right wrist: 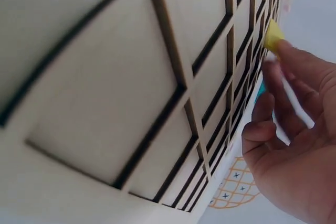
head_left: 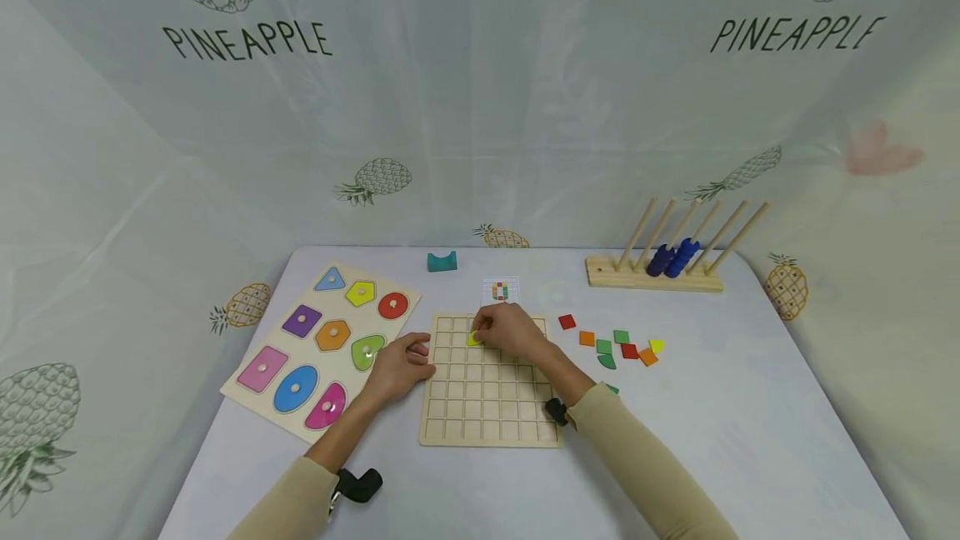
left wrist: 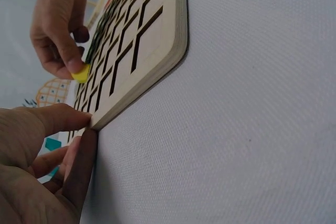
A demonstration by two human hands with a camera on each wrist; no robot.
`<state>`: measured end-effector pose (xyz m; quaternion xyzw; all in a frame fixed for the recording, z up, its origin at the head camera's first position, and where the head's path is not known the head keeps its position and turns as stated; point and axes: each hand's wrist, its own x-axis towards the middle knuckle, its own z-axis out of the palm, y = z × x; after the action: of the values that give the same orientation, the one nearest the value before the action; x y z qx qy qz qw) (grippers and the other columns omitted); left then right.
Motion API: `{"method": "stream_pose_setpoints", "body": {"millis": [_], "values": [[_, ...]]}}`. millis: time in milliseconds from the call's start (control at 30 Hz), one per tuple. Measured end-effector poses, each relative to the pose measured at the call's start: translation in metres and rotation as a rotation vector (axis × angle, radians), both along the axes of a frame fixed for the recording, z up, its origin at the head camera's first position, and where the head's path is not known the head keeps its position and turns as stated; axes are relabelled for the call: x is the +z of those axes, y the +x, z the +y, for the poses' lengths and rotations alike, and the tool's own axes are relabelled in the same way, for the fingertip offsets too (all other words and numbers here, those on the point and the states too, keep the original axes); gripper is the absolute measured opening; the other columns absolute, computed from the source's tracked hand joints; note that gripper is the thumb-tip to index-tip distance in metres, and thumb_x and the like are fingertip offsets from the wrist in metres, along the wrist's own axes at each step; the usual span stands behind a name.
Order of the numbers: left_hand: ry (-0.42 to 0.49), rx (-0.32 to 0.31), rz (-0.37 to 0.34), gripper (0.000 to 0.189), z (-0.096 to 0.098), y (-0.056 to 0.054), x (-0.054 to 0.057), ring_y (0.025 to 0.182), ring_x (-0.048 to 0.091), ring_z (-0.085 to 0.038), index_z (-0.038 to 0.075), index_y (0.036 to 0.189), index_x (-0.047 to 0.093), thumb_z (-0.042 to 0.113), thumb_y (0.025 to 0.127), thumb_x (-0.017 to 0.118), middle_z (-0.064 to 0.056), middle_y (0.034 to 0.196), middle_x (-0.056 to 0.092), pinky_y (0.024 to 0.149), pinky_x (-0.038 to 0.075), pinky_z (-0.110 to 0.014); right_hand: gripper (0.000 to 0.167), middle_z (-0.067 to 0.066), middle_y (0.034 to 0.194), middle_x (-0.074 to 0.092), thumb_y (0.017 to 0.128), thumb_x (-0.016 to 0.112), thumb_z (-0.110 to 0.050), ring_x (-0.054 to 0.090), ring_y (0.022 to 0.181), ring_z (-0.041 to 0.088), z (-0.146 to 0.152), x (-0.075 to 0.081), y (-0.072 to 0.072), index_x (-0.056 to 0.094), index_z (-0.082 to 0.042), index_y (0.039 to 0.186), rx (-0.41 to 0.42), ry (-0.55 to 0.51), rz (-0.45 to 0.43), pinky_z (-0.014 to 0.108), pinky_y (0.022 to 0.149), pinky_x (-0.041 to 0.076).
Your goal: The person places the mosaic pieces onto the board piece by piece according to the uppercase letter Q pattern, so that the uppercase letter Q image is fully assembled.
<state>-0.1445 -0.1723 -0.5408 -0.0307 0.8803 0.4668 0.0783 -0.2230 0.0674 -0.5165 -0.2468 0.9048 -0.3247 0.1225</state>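
Note:
A square wooden board with a grid of recessed cells (head_left: pixel 480 407) lies on the table. My right hand (head_left: pixel 510 330) is over its far left part, pinching a small yellow tile (left wrist: pixel 81 73) between thumb and fingertip. One edge of that tile looks rounded in the left wrist view. In the right wrist view the tile is close to the grid; whether it touches a cell is unclear. My left hand (head_left: pixel 401 369) holds the board's left edge with thumb and fingers. Beyond the board lies a small card (head_left: pixel 500 291) with a coloured pattern.
Several loose red, orange, green and yellow tiles (head_left: pixel 603 347) lie right of the grid board. A shape puzzle board (head_left: pixel 296 327) is at the left. Behind stand a teal block (head_left: pixel 442 262) and a wooden peg rack (head_left: pixel 652 275) with dark blue pieces.

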Motion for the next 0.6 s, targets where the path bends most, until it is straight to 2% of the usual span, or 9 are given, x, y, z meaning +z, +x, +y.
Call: {"method": "stream_pose_setpoints", "body": {"millis": [167, 600], "values": [[0.003, 0.003, 0.0, 0.056, -0.0008, 0.0005, -0.0003, 0.091, 0.067, -0.014, 0.007, 0.133, 0.062, 0.011, 0.08, 0.082, -0.002, 0.099, 0.065, 0.08, 0.057, -0.033, 0.004, -0.009, 0.081, 0.065, 0.091, 0.075, -0.022, 0.057, 0.074, 0.007, -0.0005, -0.001, -0.0002, 0.073, -0.02, 0.087, 0.013, 0.061, 0.033, 0.029, 0.071, 0.049], [0.009, -0.001, 0.008, 0.055, -0.0003, 0.0007, 0.0002, 0.091, 0.067, -0.013, 0.006, 0.132, 0.062, 0.009, 0.08, 0.081, -0.002, 0.098, 0.064, 0.08, 0.056, -0.032, 0.005, -0.008, 0.083, 0.065, 0.092, 0.071, -0.016, 0.056, 0.076, 0.009, 0.0016, -0.0016, -0.0018, 0.076, -0.017, 0.095, 0.052, 0.067, 0.026, 0.028, 0.071, 0.049]]}}
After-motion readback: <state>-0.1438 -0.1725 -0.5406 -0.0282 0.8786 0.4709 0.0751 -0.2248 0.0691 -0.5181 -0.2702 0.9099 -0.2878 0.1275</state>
